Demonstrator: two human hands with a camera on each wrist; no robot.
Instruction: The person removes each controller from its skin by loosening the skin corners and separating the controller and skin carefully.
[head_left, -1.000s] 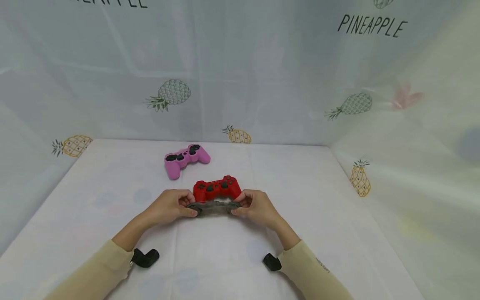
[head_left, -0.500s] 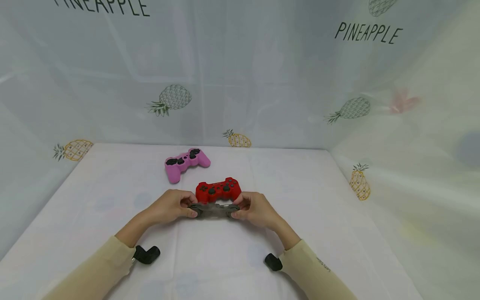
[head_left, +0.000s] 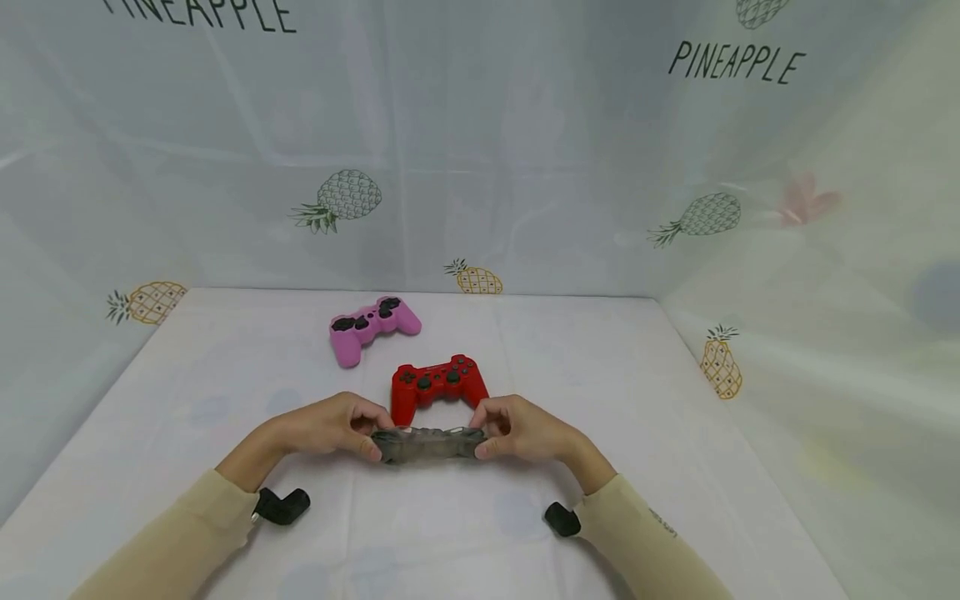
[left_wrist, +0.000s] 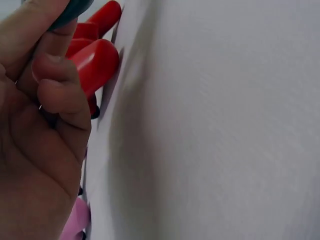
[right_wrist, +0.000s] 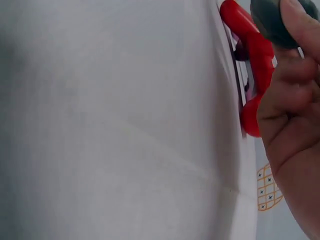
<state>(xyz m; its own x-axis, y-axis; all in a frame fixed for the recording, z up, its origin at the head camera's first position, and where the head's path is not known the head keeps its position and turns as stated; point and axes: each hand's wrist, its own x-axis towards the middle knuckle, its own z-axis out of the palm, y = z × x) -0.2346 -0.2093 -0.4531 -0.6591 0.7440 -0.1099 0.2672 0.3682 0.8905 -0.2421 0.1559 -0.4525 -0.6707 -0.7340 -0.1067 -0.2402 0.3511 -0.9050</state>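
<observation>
Between both hands is a translucent dark grey game controller [head_left: 429,446], tilted so its narrow edge faces the head camera. My left hand [head_left: 330,427] pinches its left end with thumb and fingers; my right hand [head_left: 525,429] pinches the right end the same way. Just beyond it, a red game controller [head_left: 438,382] lies on the table with its buttons up. In the left wrist view only a dark tip of the grey controller [left_wrist: 72,11] shows past the thumb. The right wrist view has a rounded end of the grey controller [right_wrist: 272,21] under the thumb.
A pink game controller [head_left: 373,327] lies turned at an angle farther back on the left. White cloth covers the table [head_left: 600,358], and a pineapple-printed curtain [head_left: 525,167] rises behind it and along both sides.
Both hands have drawn the grey controller back toward the body, away from the red one, whose grips now show more. The head view has tilted slightly upward. The pink controller stays put.
</observation>
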